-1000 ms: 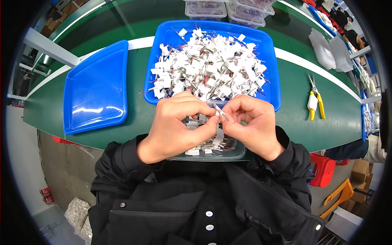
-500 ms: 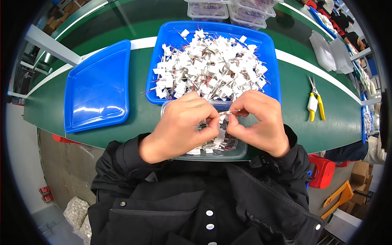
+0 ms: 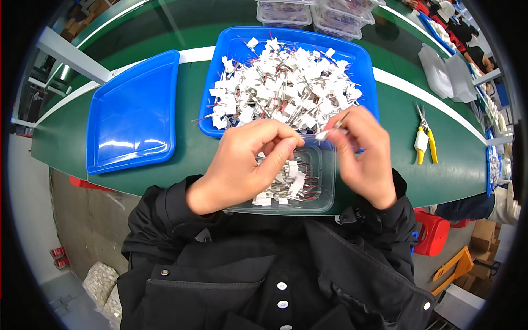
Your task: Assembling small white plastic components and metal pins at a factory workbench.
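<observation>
My right hand [image 3: 366, 157] pinches a small wire lead with a white tag [image 3: 323, 134] between thumb and fingers, over the near edge of a blue tray [image 3: 366, 60]. That tray is heaped with white-tagged wire leads [image 3: 286, 82], thin and grey with some red wires. My left hand [image 3: 250, 162] is closed, thumb against curled fingers; whatever its fingertips hold, if anything, is hidden. It hovers above a clear plastic box [image 3: 327, 192], which contains more tagged leads [image 3: 297, 184] and is partly covered by the hand.
A second blue tray [image 3: 132, 115] lies to the left on the green table [image 3: 451, 148]. Yellow-handled snips [image 3: 426, 140] rest at the right. Stacked clear boxes [image 3: 286, 14] stand at the back, and clear containers [image 3: 445, 74] at the far right. A red stool [image 3: 432, 234] is below.
My hands, earlier together at one lead, have moved apart. The right hand has shifted right and up with a tagged lead, uncovering more of the clear box.
</observation>
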Demonstrator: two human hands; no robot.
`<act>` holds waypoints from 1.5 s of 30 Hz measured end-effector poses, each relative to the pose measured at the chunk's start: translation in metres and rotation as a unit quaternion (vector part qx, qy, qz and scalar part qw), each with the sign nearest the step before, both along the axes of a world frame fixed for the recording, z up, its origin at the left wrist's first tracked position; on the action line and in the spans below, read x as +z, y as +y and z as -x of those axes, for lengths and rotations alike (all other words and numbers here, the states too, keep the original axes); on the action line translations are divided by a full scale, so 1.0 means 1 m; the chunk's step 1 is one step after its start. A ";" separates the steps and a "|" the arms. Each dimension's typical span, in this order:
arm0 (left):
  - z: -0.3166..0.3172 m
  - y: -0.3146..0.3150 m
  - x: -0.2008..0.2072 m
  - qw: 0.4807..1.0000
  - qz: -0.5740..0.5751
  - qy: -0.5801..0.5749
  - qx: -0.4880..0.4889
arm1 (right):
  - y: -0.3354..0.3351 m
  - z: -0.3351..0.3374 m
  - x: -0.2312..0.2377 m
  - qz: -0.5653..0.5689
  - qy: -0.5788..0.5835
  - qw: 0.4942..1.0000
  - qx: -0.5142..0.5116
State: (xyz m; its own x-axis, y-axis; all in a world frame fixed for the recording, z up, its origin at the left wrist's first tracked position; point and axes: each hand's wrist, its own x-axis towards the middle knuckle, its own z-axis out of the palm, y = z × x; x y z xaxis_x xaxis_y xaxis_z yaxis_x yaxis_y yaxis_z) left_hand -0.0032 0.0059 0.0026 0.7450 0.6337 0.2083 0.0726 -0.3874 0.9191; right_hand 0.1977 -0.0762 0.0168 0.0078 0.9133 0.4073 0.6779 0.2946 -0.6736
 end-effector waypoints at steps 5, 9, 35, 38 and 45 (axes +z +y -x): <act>0.002 -0.001 0.000 0.997 0.034 -0.055 0.038 | 0.005 0.007 0.010 -0.105 -0.180 0.958 -0.195; 0.001 0.001 -0.003 0.995 0.039 -0.080 0.042 | -0.003 0.004 0.005 -0.024 -0.193 0.977 0.087; 0.009 0.018 0.010 0.982 -0.178 0.035 -0.060 | -0.005 0.027 -0.016 0.002 -0.146 0.977 0.155; 0.009 0.019 0.009 0.980 -0.192 0.024 -0.051 | 0.002 0.016 -0.008 -0.062 -0.097 0.990 0.087; 0.009 0.015 0.013 0.998 -0.069 0.002 -0.011 | -0.006 0.007 0.000 -0.080 0.011 0.997 0.013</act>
